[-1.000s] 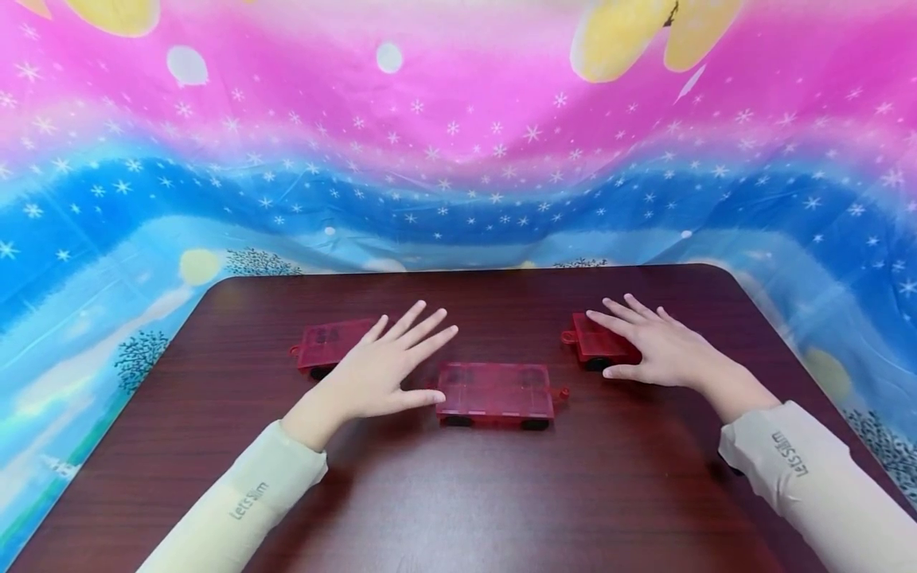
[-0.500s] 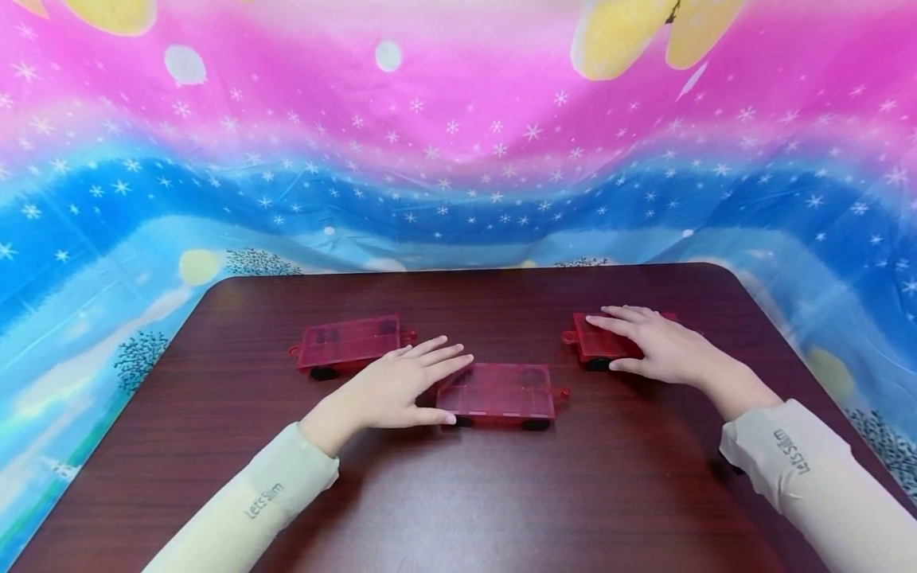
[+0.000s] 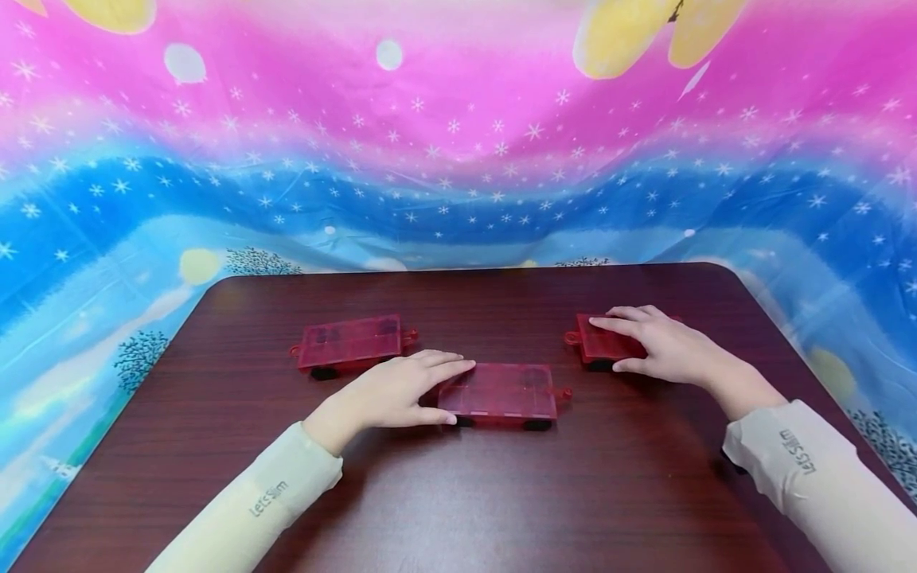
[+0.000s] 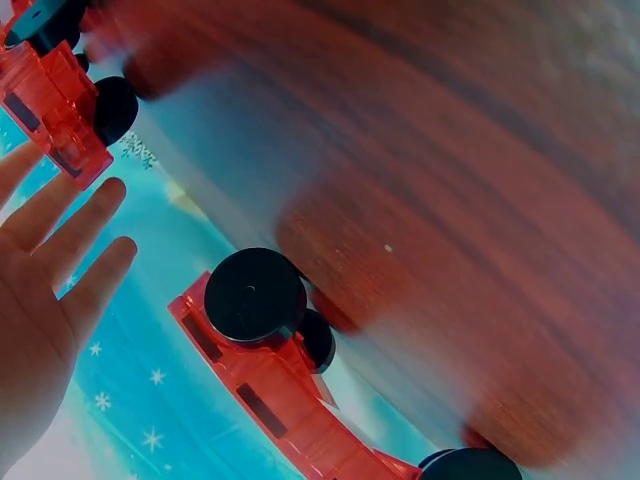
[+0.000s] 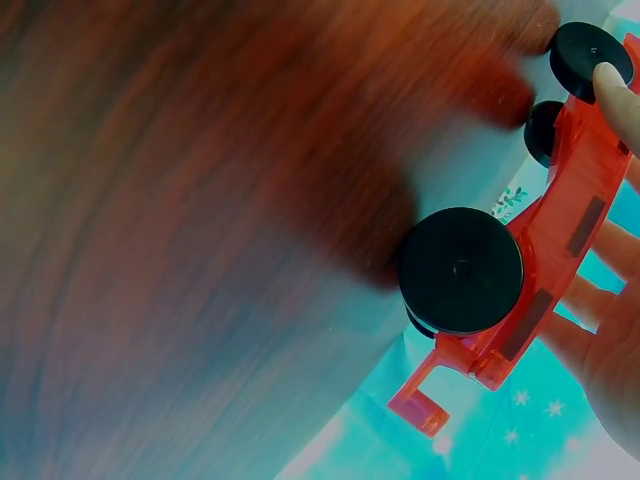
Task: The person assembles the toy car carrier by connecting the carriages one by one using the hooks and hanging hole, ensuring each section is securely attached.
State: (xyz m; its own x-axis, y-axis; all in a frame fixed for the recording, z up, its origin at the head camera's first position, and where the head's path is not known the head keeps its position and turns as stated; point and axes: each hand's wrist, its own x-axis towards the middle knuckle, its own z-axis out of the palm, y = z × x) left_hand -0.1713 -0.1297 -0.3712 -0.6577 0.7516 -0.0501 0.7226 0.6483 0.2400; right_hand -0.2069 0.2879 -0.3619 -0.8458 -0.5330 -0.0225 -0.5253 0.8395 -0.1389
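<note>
Now that left hand [image 3: 394, 391], newly lowered, pinches left end of centre wagon [image 3: 505, 390], right hand [image 3: 669, 348] grips second wagon [image 3: 598, 344], right of it; both seem steadied.

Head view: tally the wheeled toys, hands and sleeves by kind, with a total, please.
Translucent red plastic toy wagons with black wheels: 3
Bare hands (left hand, right hand): 2
Off-white fabric sleeves with dark lettering: 2
Total: 7
</note>
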